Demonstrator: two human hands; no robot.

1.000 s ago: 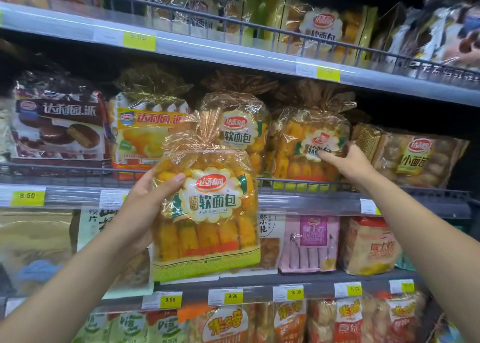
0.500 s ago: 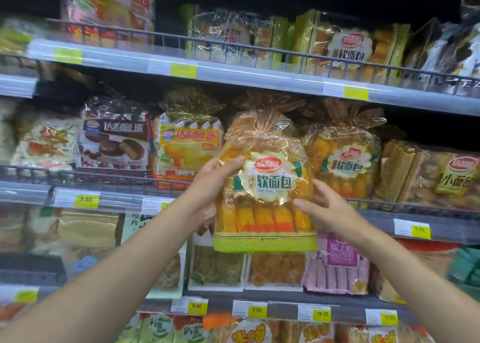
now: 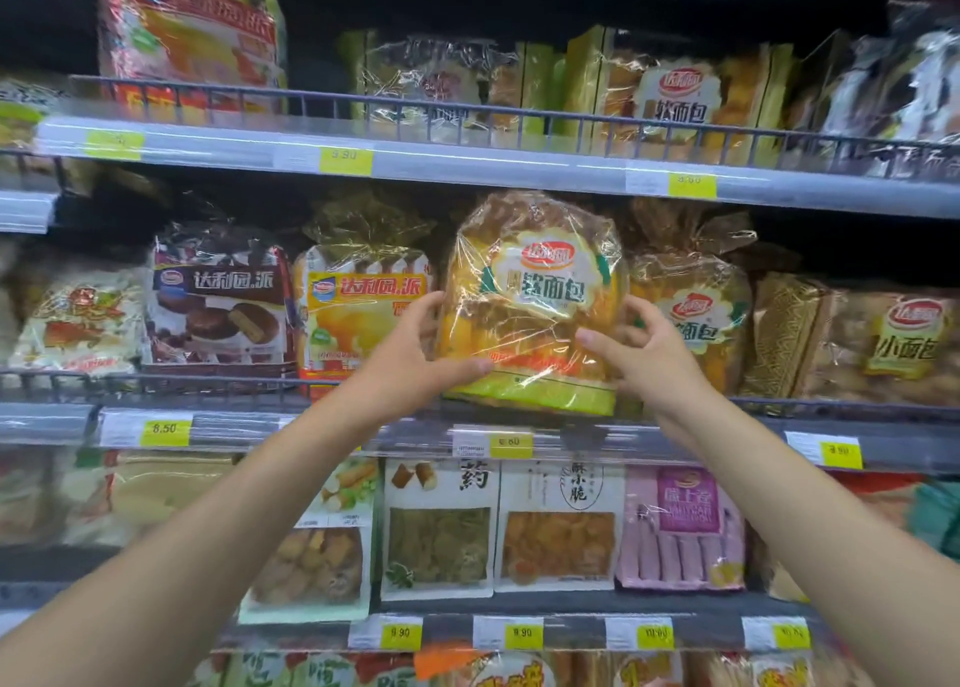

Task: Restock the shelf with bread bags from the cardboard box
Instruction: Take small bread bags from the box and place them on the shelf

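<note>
Left hand point(image 3: 410, 361) wraps the bag point(image 3: 540, 296) at its lower left and right hand point(image 3: 649, 356) grips its right side. The bag is tilted at the shelf's point(image 3: 675, 444) front edge, between a pie pack point(image 3: 363, 312) and a second bag point(image 3: 698, 317).

1. The clear plastic bread bag with yellow rolls point(image 3: 535, 301) is at the front of the middle grey metal shelf point(image 3: 883, 442), with its lower edge over the front rail.
2. The left hand point(image 3: 410, 353) grips its left side and the right hand point(image 3: 649, 359) grips its right side.
3. Just left of it stands the yellow pie pack point(image 3: 358, 317), and further left the brown pie pack point(image 3: 218, 301).
4. Just right of it, partly behind it, stands a second clear bread bag point(image 3: 696, 317).
5. Below this shelf, the pink sausage pack point(image 3: 680, 525) stands right of two white snack packs point(image 3: 558, 525).
</note>
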